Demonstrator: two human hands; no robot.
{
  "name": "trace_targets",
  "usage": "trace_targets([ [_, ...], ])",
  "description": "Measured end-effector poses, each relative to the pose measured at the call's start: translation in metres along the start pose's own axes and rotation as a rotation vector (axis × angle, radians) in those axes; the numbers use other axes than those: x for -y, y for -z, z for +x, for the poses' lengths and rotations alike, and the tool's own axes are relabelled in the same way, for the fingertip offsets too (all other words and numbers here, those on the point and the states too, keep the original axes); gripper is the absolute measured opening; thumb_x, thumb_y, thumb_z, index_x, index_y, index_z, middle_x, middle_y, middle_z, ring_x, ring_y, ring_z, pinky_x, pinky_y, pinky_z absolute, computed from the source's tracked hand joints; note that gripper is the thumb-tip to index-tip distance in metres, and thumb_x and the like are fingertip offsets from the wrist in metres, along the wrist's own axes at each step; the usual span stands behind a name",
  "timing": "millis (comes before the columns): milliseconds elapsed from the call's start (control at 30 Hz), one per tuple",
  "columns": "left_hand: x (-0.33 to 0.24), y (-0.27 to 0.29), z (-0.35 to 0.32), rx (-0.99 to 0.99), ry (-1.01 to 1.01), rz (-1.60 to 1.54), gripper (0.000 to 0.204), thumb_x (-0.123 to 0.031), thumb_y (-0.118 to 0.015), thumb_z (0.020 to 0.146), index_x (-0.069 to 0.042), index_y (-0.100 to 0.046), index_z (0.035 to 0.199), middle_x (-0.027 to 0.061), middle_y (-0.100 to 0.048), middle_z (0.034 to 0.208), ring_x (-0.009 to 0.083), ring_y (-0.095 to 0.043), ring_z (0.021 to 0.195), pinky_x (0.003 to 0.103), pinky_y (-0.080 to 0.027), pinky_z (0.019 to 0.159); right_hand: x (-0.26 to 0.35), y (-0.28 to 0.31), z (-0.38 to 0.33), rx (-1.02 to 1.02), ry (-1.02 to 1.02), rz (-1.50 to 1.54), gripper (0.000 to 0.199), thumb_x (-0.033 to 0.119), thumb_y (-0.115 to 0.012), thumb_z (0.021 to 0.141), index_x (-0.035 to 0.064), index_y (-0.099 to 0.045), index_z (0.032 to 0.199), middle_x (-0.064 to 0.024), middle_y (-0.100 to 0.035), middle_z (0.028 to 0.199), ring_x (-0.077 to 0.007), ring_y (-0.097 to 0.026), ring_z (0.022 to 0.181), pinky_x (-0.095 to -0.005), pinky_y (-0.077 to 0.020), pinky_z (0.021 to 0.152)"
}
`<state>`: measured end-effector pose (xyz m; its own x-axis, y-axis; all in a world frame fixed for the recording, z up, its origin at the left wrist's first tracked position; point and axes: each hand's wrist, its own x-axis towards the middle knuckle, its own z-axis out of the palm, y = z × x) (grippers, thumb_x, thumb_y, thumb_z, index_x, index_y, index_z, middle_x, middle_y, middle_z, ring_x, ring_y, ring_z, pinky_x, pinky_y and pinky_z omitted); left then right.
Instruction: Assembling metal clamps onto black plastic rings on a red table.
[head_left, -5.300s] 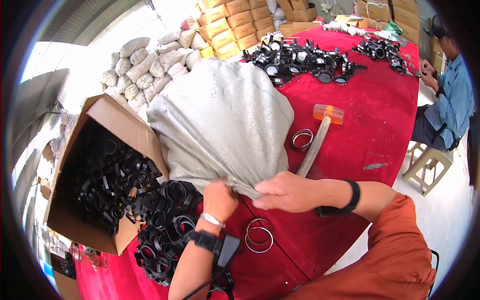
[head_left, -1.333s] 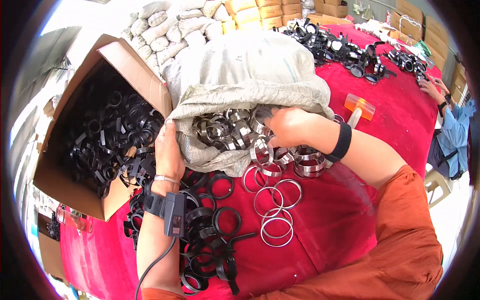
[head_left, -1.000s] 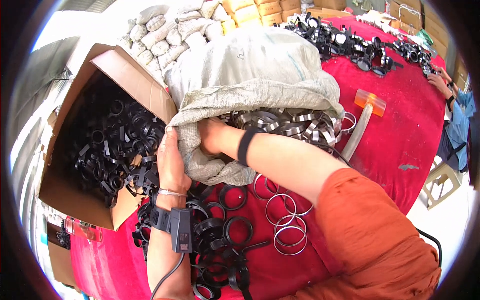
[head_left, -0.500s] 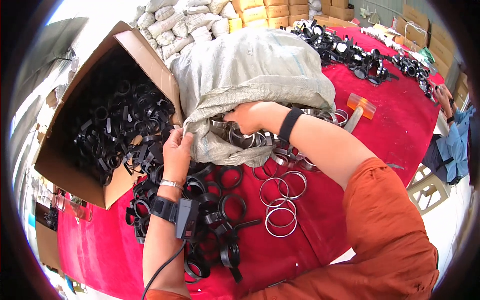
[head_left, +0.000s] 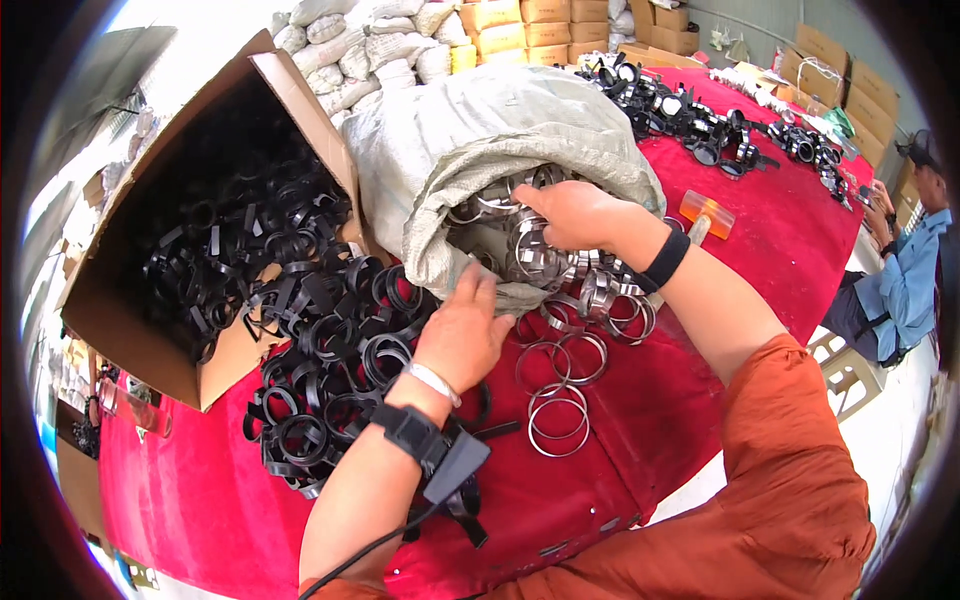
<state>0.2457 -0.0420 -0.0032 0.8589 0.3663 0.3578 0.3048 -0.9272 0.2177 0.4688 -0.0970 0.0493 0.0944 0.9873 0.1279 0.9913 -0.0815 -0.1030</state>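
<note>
A whitish woven sack (head_left: pixel 400 170) lies on its side with its mouth toward me, and shiny metal rings (head_left: pixel 530 245) fill the opening. My right hand (head_left: pixel 585 215) is at the mouth, its fingers closed on metal rings near the upper lip. At the lower lip is my left hand (head_left: pixel 462 335), fingers over the sack's edge and thumb outside, gripping the cloth. Several loose metal rings (head_left: pixel 558 420) lie on the red cloth below the sack. Black rings with strap-like tabs (head_left: pixel 310 400) are heaped left of my left forearm.
A tilted cardboard box (head_left: pixel 300 100) on the left spills black rings. A mallet with an orange head (head_left: pixel 707 214) lies right of the sack. Assembled black-and-metal rings (head_left: pixel 700 125) line the far side of the red table cloth (head_left: pixel 770 260). Another person (head_left: pixel 900 270) sits at the right.
My left hand has moved right, from the sack's left edge to its lower lip. My right hand has shifted right, and the mouth gapes wider. More metal rings show below it.
</note>
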Motion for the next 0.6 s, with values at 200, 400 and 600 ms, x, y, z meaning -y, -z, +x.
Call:
trace_targets([
  [200, 0.059, -0.007, 0.019, 0.260, 0.340, 0.656, 0.049, -0.047, -0.054, 0.081, -0.002, -0.068, 0.093, 0.0150, -0.062, 0.108, 0.0295, -0.048, 0.112, 0.037, -0.038, 0.087, 0.001, -0.015, -0.029, 0.149, 0.072, 0.009, 0.046, 0.008, -0.053, 0.071, 0.0092, -0.044, 0.115, -0.0222, -0.060, 0.089, -0.0381, -0.059, 0.085, -0.0465, -0.0463, 0.072],
  [400, 0.050, 0.015, 0.021, 0.316, 0.356, 0.365, 0.040, -0.036, -0.058, 0.078, -0.001, -0.067, 0.094, 0.0207, -0.063, 0.098, 0.0374, -0.054, 0.102, 0.044, -0.044, 0.085, -0.001, -0.009, -0.032, 0.256, 0.378, 0.369, 0.061, 0.033, -0.068, 0.073, 0.0098, -0.048, 0.127, -0.0186, -0.061, 0.106, -0.0321, -0.058, 0.100, -0.0381, -0.0446, 0.086],
  [600, 0.012, 0.047, -0.008, 0.117, 0.237, 0.129, 0.032, -0.024, -0.063, 0.077, 0.002, -0.061, 0.095, 0.0236, -0.060, 0.099, 0.0377, -0.057, 0.093, 0.041, -0.047, 0.080, -0.055, -0.034, 0.038, -0.068, 0.013, 0.015, 0.046, 0.035, -0.047, 0.086, -0.0034, -0.060, 0.107, -0.0234, -0.058, 0.110, -0.0355, -0.054, 0.106, -0.0407, -0.0405, 0.093],
])
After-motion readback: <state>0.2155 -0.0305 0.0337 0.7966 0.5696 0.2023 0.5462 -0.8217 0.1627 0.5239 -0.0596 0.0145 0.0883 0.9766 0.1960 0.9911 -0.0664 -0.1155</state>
